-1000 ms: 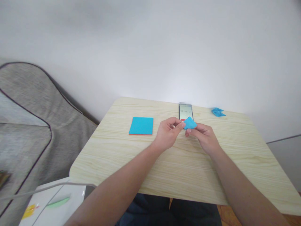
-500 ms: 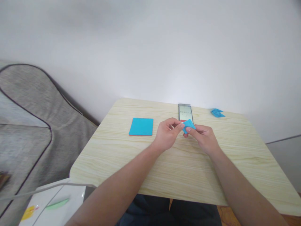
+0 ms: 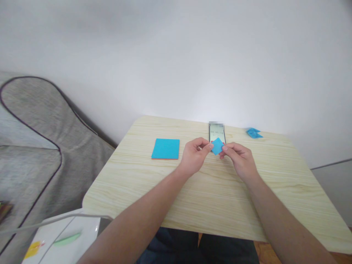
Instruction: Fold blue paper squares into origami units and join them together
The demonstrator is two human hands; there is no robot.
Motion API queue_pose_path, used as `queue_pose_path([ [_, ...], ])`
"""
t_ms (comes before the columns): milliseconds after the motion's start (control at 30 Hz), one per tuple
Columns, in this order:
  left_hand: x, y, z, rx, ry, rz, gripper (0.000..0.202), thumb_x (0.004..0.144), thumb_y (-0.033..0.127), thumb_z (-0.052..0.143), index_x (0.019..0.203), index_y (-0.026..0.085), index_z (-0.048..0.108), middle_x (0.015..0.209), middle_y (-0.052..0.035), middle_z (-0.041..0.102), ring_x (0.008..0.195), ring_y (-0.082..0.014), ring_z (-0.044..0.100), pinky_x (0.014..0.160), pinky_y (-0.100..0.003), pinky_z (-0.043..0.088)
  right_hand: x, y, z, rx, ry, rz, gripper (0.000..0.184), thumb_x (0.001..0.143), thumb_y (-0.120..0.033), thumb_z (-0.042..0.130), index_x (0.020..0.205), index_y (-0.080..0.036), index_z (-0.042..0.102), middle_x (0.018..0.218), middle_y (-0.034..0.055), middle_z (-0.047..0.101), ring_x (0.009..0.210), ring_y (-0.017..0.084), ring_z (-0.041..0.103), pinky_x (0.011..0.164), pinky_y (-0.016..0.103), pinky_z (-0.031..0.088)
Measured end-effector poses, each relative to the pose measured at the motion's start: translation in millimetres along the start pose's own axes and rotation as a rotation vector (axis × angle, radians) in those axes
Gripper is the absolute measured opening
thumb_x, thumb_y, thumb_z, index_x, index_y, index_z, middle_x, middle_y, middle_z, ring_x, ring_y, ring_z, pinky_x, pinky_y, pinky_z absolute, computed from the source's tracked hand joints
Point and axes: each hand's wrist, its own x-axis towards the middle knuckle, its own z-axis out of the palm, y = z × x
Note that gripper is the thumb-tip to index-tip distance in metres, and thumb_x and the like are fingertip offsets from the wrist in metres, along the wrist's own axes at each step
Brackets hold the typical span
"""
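A small folded piece of blue paper is held above the light wooden table, pinched from both sides. My left hand grips its left corner between thumb and fingers. My right hand pinches its right edge. A phone with a timer on its screen lies flat just behind the paper, partly hidden by it. A square stack of blue paper sheets rests on the table to the left of my left hand.
A finished blue folded paper shape lies near the far right edge of the table. A grey padded case leans at the left. A white surface with a cable sits at the lower left.
The folded blue paper has turned between my fingers and now shows as a small diamond. Both hands stayed in place over the table.
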Motion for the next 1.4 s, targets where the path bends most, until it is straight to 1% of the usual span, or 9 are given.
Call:
queue_pose_path([
  [300, 1, -6, 1.8, 0.002, 0.037, 0.030, 0.025, 0.089, 0.041, 0.072, 0.082, 0.017, 0.074, 0.073, -0.0001, 0.070, 0.064, -0.0117, 0.055, 0.062, -0.026, 0.044, -2, -2, 1, -0.077, 0.083, -0.037, 0.018, 0.091, -0.040, 0.074, 0.086, -0.024, 0.080, 0.074, 0.0027, 0.074, 0.069, 0.018, 0.066, 0.070, 0.034, 0.053],
  [467, -2, -8, 3.0, 0.067, 0.054, 0.071, 0.016, 0.086, 0.034, 0.075, 0.092, 0.019, 0.077, 0.079, -0.0011, 0.073, 0.071, -0.0139, 0.060, 0.066, -0.028, 0.045, -3, 2, 4, -0.078, 0.131, -0.077, 0.016, 0.085, -0.033, 0.080, 0.100, -0.025, 0.079, 0.082, 0.0018, 0.073, 0.074, 0.018, 0.065, 0.073, 0.034, 0.053],
  [600, -5, -4, 2.7, 0.126, 0.016, 0.111, 0.010, 0.082, 0.022, 0.075, 0.092, 0.021, 0.077, 0.082, -0.0006, 0.073, 0.077, -0.0147, 0.062, 0.074, -0.030, 0.045, -3, 1, 4, -0.119, 0.134, -0.218, 0.010, 0.085, -0.024, 0.078, 0.095, -0.027, 0.079, 0.096, 0.0039, 0.070, 0.087, 0.019, 0.065, 0.078, 0.034, 0.053],
  [733, -8, 1, -0.2, 0.144, -0.088, 0.120, 0.018, 0.083, 0.022, 0.073, 0.101, 0.021, 0.076, 0.091, -0.0017, 0.075, 0.084, -0.0161, 0.065, 0.078, -0.031, 0.044, -3, -4, 0, -0.208, 0.118, -0.270, 0.011, 0.086, -0.021, 0.074, 0.094, -0.027, 0.080, 0.092, 0.0040, 0.070, 0.086, 0.019, 0.065, 0.075, 0.034, 0.052],
  [833, -8, 4, -0.6, 0.134, -0.120, 0.113, 0.015, 0.087, 0.026, 0.071, 0.100, 0.021, 0.076, 0.093, -0.0025, 0.076, 0.087, -0.0164, 0.066, 0.078, -0.030, 0.045, -6, -7, -1, -0.243, 0.147, -0.221, 0.012, 0.086, -0.021, 0.073, 0.094, -0.026, 0.081, 0.089, 0.0031, 0.071, 0.082, 0.018, 0.065, 0.075, 0.034, 0.051],
  [1000, -9, 4, 2.7, 0.140, -0.111, 0.094, 0.010, 0.084, 0.024, 0.073, 0.093, 0.021, 0.075, 0.087, -0.0009, 0.075, 0.084, -0.0158, 0.066, 0.079, -0.030, 0.046, -21, -6, -3, -0.209, 0.165, -0.101, 0.016, 0.083, -0.023, 0.075, 0.098, -0.025, 0.081, 0.094, 0.0028, 0.076, 0.082, 0.018, 0.068, 0.079, 0.034, 0.053],
  [1200, -12, 5, 4.2, 0.142, -0.138, 0.089, 0.012, 0.082, 0.023, 0.072, 0.094, 0.021, 0.075, 0.096, -0.0028, 0.078, 0.091, -0.0179, 0.069, 0.083, -0.032, 0.050, -38, -10, -6, -0.085, 0.125, 0.033, 0.022, 0.083, -0.028, 0.076, 0.105, -0.026, 0.081, 0.091, 0.0024, 0.079, 0.085, 0.020, 0.072, 0.084, 0.036, 0.055],
  [1300, -13, 6, 7.0, 0.147, -0.143, 0.085, 0.015, 0.081, 0.019, 0.069, 0.095, 0.020, 0.074, 0.097, -0.0033, 0.078, 0.090, -0.0177, 0.070, 0.084, -0.032, 0.052, -42, -8, -6, -0.012, 0.162, 0.071, 0.022, 0.082, -0.031, 0.079, 0.103, -0.026, 0.081, 0.098, 0.0034, 0.081, 0.091, 0.021, 0.074, 0.090, 0.039, 0.056],
  [1400, -16, 6, 10.7, 0.164, -0.141, 0.074, 0.019, 0.078, 0.014, 0.067, 0.096, 0.020, 0.072, 0.095, -0.0029, 0.077, 0.089, -0.0172, 0.070, 0.083, -0.031, 0.053, -43, -3, -5, 0.043, 0.195, 0.097, 0.024, 0.079, -0.031, 0.082, 0.102, -0.026, 0.081, 0.099, 0.0037, 0.082, 0.091, 0.022, 0.074, 0.091, 0.040, 0.057],
])
